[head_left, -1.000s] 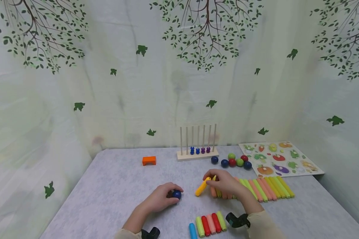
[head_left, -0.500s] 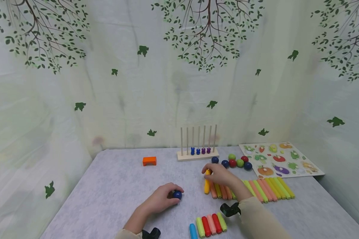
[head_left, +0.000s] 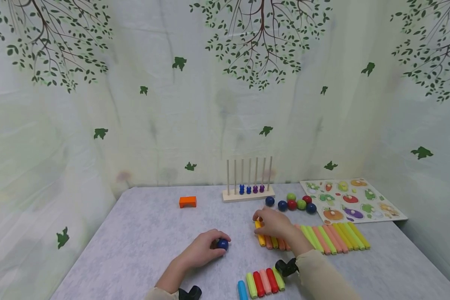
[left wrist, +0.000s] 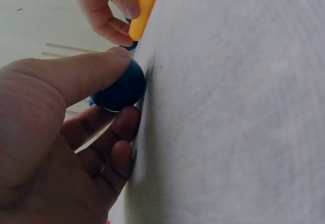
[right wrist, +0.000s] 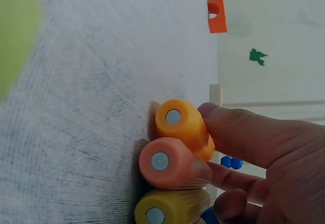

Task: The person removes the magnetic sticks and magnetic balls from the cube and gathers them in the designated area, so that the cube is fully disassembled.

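My left hand (head_left: pixel 201 250) holds a dark blue ball (head_left: pixel 222 244) between thumb and fingers, down at the tabletop. The left wrist view shows the ball (left wrist: pixel 121 88) under the thumb, with fingertips against its lower side. My right hand (head_left: pixel 275 225) pinches an orange stick (head_left: pixel 261 240) at the left end of a row of coloured sticks (head_left: pixel 337 239). Seen from the right wrist, the orange stick (right wrist: pixel 175 117) lies against a salmon stick (right wrist: pixel 167 163), with a mustard one (right wrist: pixel 162 209) beyond. Grey discs, perhaps magnets, show in their ends. My right hand covers part of the row.
Nearer me lie a shorter row of red, pink and green sticks (head_left: pixel 264 282) and a blue stick (head_left: pixel 242 289). Behind stand a peg rack with beads (head_left: pixel 248 196), loose balls (head_left: pixel 291 204), a vegetable picture board (head_left: pixel 348 200) and an orange block (head_left: pixel 188 202).
My right hand has brought the orange stick from a slant, apart from the row, to lie alongside the row's left end. My left hand stays put with the blue ball.
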A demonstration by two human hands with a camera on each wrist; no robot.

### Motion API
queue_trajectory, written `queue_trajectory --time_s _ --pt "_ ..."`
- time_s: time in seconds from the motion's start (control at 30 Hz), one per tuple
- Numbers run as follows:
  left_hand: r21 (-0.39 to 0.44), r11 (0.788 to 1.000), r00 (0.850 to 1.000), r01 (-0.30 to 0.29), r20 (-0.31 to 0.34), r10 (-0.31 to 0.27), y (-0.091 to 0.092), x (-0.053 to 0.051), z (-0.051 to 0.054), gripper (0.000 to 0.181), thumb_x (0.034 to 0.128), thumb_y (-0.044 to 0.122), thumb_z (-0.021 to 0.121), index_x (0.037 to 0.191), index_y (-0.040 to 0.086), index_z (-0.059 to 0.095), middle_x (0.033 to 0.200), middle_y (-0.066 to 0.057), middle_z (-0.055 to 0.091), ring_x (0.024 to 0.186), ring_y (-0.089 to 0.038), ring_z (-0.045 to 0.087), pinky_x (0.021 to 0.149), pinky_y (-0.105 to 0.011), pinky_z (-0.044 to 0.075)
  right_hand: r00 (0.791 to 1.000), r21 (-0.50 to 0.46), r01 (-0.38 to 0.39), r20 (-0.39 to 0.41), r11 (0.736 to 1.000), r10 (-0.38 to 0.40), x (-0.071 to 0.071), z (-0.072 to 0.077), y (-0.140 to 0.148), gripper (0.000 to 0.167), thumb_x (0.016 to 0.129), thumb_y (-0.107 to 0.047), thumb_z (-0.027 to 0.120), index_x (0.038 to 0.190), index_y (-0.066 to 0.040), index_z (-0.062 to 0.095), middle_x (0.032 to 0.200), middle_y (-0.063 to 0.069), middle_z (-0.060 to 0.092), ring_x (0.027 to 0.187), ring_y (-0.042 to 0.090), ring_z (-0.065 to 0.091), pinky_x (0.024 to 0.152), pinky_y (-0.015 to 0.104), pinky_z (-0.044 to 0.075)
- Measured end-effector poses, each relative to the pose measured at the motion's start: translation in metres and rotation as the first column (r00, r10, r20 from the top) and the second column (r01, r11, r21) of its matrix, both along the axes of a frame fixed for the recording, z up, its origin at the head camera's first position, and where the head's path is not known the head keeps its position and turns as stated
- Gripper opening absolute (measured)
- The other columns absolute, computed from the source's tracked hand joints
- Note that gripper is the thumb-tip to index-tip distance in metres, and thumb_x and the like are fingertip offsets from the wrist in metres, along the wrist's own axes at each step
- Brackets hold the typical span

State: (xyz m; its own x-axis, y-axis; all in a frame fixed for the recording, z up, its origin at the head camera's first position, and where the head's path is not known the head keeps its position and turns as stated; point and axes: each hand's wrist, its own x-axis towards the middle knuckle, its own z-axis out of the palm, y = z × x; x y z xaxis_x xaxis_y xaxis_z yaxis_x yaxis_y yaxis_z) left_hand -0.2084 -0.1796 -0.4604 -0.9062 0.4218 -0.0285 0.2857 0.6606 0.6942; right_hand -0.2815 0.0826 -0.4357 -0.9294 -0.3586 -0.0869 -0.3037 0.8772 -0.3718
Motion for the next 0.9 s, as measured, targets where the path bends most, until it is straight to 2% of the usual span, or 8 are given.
queue_trajectory --time_s 0.4,0.67,0.8,0.9 --pt "0.005 1.0 1.0 0.002 0.003 -0.002 0.0 -0.002 -0.003 0.029 0.0922 0.025 0.072 0.121 0.024 0.068 0.109 0.007 0.064 0.09 -0.013 0.053 0.077 -0.027 0.045 0.998 -0.02 0.01 0.068 1.0 -0.008 0.008 -0.004 0.006 0.035 0.082 -0.036 0.082 0.112 -0.021 0.07 0.09 -0.003 0.058 0.082 0.017 0.053 0.077 0.036 0.047" --pt "0.014 1.0 1.0 -0.009 -0.008 0.009 0.001 -0.002 -0.006 0.034 0.0915 0.023 0.073 0.125 0.023 0.066 0.106 0.007 0.062 0.087 -0.012 0.052 0.073 -0.025 0.044 0.999 -0.032 -0.007 0.049 0.999 0.009 0.016 0.001 0.008 0.035 0.084 -0.035 0.08 0.113 -0.02 0.069 0.095 -0.001 0.059 0.081 0.017 0.053 0.078 0.037 0.049" --pt "0.027 1.0 1.0 -0.01 -0.023 0.011 0.0 -0.003 -0.006 0.041 0.0909 0.02 0.073 0.131 0.019 0.063 0.104 0.004 0.06 0.085 -0.012 0.052 0.071 -0.024 0.044 1.0 -0.033 -0.004 0.025 0.999 0.005 0.018 0.002 0.008 0.035 0.086 -0.035 0.078 0.116 -0.021 0.068 0.102 -0.001 0.061 0.085 0.016 0.055 0.082 0.04 0.052" --pt "0.047 0.999 0.999 -0.023 -0.035 0.024 0.0 -0.004 -0.006 0.046 0.0902 0.019 0.074 0.134 0.017 0.06 0.108 0.001 0.061 0.086 -0.011 0.054 0.072 -0.023 0.045 1.0 -0.052 -0.008 -0.001 0.999 0.008 0.02 0.004 0.006 0.034 0.088 -0.035 0.077 0.118 -0.022 0.068 0.108 -0.001 0.063 0.089 0.016 0.057 0.084 0.042 0.053"
